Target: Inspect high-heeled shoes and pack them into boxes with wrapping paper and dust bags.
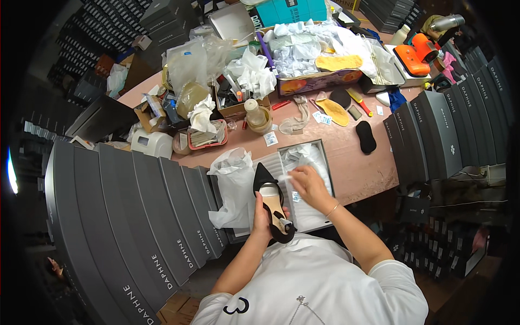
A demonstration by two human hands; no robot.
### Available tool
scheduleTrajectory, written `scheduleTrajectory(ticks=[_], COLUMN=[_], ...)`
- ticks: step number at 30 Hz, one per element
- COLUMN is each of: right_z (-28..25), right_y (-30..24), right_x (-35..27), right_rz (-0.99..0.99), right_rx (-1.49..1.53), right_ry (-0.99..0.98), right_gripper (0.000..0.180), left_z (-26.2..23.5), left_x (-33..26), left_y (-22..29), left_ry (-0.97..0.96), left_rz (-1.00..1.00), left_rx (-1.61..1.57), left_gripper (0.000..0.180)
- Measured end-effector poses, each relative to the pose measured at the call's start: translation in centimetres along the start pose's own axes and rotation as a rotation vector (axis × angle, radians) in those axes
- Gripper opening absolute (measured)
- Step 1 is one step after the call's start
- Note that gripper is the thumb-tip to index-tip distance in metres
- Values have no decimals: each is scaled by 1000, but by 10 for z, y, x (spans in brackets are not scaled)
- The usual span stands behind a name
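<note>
Obs., head view. My left hand (264, 216), lower centre of the frame, is wrapped around the heel end of a black pointed shoe (272, 201); fingers closed on it, thumb on the near side. The shoe lies slanted, toe toward the upper left, tan insole facing up, held above the near edge of the table.

My right hand (310, 186), just right of the shoe, has its fingertips pinched together on a small white piece of tissue (287, 177) right beside the shoe's opening. Whether the tissue touches the insole I cannot tell. A thin bracelet sits on that wrist.

Directly behind both hands: an open grey shoebox (311, 149) lined with white tissue, centre of the frame. Left of it, touching the box edge, a crumpled white plastic bag (234, 184).

Pink tabletop (357, 168) carries clutter toward the top of the frame: a black insole (366, 136) and a yellow insole (334, 110) right of centre, a carton filled with white wrapping paper (303, 46) at top centre, an orange handheld appliance (414, 57) at upper right.

Rows of closed grey shoeboxes (141, 216) stand at lower left; a second row (441, 132) at the right edge.
</note>
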State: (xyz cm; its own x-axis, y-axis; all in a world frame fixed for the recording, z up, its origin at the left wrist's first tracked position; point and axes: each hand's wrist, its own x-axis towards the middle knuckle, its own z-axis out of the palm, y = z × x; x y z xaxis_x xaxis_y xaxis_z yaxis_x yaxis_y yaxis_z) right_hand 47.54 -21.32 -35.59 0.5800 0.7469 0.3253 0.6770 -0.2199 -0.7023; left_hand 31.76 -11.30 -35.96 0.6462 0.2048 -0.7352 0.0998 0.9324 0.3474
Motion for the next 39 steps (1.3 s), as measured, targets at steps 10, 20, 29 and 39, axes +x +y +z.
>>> scheduleTrajectory(ticks=[10,20,29,39], right_z=[71,64,9,38], right_y=[-24,59,-36,-26], right_x=[-9,-30,-8,-21], right_rz=[-7,463,94,-152], right_rx=[-81,-329,230,-81], right_ry=[-139,-433,-493,-280], right_gripper=[57,52,49,51], left_z=[-2,-23,4,-8], left_x=[-9,8,0,5], left_y=[-26,-9,-1,-23], left_ry=[3,123,-85,-130], left_rz=[104,-68,-5,68], left_rx=[105,66,-26,151], left_gripper=[59,68,68,60])
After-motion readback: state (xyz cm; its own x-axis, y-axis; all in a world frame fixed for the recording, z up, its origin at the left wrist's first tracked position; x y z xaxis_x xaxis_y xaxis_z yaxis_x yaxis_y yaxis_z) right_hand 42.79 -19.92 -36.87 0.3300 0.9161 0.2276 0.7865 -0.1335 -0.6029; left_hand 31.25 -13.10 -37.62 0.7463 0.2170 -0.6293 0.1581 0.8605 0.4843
